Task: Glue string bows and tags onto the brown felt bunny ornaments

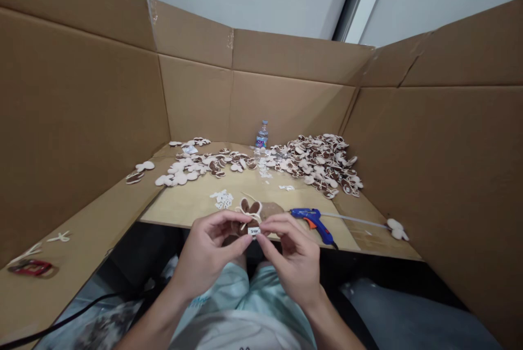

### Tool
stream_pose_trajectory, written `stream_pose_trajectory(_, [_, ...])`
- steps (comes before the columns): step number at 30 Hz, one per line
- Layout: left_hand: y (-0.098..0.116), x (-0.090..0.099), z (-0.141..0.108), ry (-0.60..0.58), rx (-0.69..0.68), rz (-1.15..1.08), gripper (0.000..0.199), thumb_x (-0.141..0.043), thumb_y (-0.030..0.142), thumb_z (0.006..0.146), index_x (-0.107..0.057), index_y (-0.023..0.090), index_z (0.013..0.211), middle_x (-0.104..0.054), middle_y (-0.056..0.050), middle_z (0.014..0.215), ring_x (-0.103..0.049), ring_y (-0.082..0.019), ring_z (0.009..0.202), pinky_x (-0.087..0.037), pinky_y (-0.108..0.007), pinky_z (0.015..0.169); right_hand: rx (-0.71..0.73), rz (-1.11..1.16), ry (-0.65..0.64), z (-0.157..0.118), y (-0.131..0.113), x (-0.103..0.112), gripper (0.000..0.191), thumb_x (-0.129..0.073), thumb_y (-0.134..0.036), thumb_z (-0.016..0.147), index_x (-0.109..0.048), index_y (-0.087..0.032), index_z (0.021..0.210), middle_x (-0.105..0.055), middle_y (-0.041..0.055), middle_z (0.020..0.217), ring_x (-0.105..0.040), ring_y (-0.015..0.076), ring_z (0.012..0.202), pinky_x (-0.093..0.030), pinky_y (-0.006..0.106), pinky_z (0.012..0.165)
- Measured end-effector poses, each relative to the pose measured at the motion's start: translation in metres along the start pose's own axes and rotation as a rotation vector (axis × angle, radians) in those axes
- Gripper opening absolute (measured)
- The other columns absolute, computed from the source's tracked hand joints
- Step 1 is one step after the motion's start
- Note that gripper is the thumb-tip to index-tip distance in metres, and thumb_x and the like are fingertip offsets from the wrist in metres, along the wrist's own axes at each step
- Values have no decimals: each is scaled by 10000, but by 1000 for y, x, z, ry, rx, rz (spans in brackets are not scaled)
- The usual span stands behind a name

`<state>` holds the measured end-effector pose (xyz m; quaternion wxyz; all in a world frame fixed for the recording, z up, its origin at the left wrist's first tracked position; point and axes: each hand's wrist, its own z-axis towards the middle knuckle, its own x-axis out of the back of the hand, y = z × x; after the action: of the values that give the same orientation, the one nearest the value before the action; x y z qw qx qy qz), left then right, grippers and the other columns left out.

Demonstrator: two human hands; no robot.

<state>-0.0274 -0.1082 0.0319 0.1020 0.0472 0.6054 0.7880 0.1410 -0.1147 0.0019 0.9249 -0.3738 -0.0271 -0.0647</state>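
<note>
Over the table's front edge, my left hand (206, 246) grips the side of a brown bunny-shaped plush patch (250, 208) with pale edging and a cream string bow. A small white label (254, 231) with dark lettering lies across its lower part. Fingers and thumb of my right hand (292, 255) close on the label's right end and the patch's edge. Both thumbs meet near the label's bottom. My fingers hide much of the patch. Just right of my right hand lies a blue glue gun (306, 214) with an orange trigger.
Brown and white patches form a large heap (322, 159) at back right and a looser group (183, 171) at left. White labels (223, 198) lie scattered behind my hands. A water bottle (262, 136) stands at the back. Cardboard walls (294, 94) surround the table. A red-handled tool (30, 268) lies far left.
</note>
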Motion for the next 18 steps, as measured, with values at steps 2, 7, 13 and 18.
stream_pose_trajectory(2, [0,-1,0,3,-7,20,185,-757,191,737,-732,219,918,-750,-8,916,-688,-120,847,-540,-164,768,-4,8,-5,0,-1,1,233,-652,-66,812,-683,-245,957,-637,33,912,-629,161,850,-516,288,730])
stream_pose_trajectory(7, [0,-2,-1,9,-38,72,173,-747,189,743,-727,212,913,-748,-16,919,-688,-124,839,-542,-170,753,-26,30,-7,-1,-3,1,215,-651,-66,816,-676,-243,936,-633,27,904,-624,158,854,-509,284,729])
stream_pose_trajectory(13, [-1,-1,-1,9,-72,127,150,-732,193,752,-720,208,901,-745,-25,916,-685,-133,831,-542,-195,744,-36,39,0,-1,-5,1,199,-652,-63,816,-677,-242,900,-632,17,879,-619,151,841,-500,279,727])
stream_pose_trajectory(18, [-2,-1,-2,11,-82,156,134,-726,198,755,-713,208,888,-740,-27,912,-678,-138,825,-538,-206,730,-51,15,-1,0,-8,1,177,-642,-72,827,-675,-237,882,-626,16,864,-613,145,822,-492,268,710])
